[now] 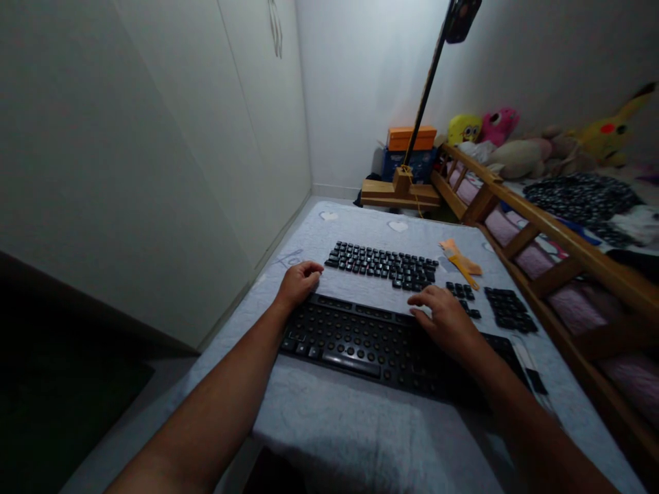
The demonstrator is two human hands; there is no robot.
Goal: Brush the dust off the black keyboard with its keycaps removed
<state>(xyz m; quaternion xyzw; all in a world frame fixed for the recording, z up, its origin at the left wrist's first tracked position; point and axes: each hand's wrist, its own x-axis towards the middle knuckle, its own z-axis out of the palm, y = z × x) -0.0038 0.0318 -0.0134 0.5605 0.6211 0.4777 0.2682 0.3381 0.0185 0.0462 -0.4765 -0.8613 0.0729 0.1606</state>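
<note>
A black keyboard (355,336) lies across the cloth in front of me, most of its key positions bare. A long space bar (351,364) and a few keys at its lower left corner are in place. Beyond it, loose black keycaps (381,262) are laid out in rows. My left hand (300,280) is above the keyboard's upper left corner, beside the left end of those rows, its fingers pinched together; what they hold, if anything, is too small to name. My right hand (437,312) hovers over the keyboard's upper right part, thumb and forefinger apart, with nothing visible between them.
More keycaps (509,309) sit in groups at the right. A yellow-handled brush (460,266) lies on an orange cloth (468,263). A cable (533,370) rests by the keyboard's right end. A wooden bed rail (546,226) borders the right; white cabinet doors (206,137) stand left.
</note>
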